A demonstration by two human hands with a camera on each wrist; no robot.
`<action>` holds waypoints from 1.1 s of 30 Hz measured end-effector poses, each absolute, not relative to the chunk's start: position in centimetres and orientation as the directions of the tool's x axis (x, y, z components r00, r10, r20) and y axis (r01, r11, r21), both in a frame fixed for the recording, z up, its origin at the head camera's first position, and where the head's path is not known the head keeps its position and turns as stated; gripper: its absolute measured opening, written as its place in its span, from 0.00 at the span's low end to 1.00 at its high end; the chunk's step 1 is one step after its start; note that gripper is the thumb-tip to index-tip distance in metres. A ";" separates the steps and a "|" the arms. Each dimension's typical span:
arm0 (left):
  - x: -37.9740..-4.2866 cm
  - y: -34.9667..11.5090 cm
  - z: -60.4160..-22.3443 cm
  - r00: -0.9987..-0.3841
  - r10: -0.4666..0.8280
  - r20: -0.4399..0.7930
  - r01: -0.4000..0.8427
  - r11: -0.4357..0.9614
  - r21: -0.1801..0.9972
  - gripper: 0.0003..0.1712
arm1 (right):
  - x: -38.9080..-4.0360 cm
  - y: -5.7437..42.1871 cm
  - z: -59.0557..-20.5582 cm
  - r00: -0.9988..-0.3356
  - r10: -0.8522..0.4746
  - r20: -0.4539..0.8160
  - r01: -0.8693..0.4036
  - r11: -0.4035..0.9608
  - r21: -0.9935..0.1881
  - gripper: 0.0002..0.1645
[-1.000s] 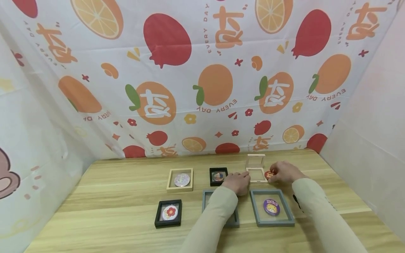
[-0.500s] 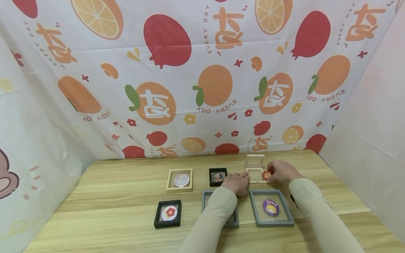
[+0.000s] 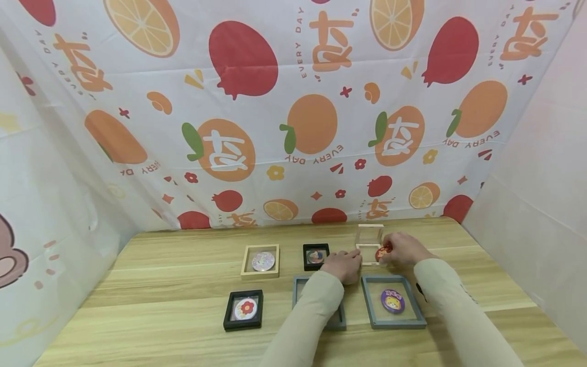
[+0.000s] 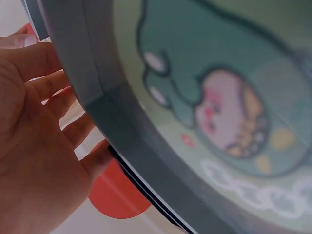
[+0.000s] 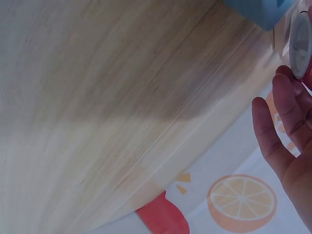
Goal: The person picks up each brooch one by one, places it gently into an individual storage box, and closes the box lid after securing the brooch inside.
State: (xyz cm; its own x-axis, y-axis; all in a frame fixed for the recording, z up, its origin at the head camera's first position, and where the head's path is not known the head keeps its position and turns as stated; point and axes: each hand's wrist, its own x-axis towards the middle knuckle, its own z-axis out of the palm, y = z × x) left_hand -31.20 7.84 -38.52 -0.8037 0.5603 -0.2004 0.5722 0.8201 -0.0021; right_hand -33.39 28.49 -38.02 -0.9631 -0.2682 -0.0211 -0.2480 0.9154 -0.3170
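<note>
My right hand pinches a red round button badge over the right edge of a small pale wooden display frame. That frame lies hinged open, its lid raised at the back. In the right wrist view, the badge's pale back faces the camera, held at the fingertips. My left hand reaches the same frame from the left, fingers extended and fingertips at its left edge. Below the left forearm is a grey frame, partly hidden; the left wrist view shows its green cartoon badge close up.
A second grey frame with a purple badge lies in front of the pale frame. Leftward are a small black frame, a yellowish wooden frame and another black frame, each holding a badge. A fruit-print curtain hangs behind.
My right hand has moved left with the red badge, from beside the pale frame to over its right edge. The left hand stays where it was.
</note>
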 end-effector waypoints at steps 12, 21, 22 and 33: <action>-31.3 7.8 -38.3 -0.800 0.560 -0.214 0.576 0.817 -0.015 0.28 | -33.7 27.4 -38.3 -0.963 -0.268 -0.006 -0.253 0.915 -0.315 0.18; -31.5 8.0 -38.6 -0.804 0.552 -0.221 0.568 0.823 -0.009 0.28 | -33.8 27.2 -38.8 -0.950 -0.311 0.038 -0.308 0.904 -0.298 0.13; -31.5 8.0 -38.6 -0.804 0.553 -0.220 0.568 0.823 -0.009 0.28 | -33.8 27.1 -38.8 -0.947 -0.318 0.045 -0.316 0.901 -0.297 0.13; -31.4 7.8 -38.4 -0.801 0.560 -0.211 0.575 0.818 -0.012 0.29 | -34.0 26.5 -39.1 -0.954 -0.295 0.050 -0.295 0.899 -0.323 0.15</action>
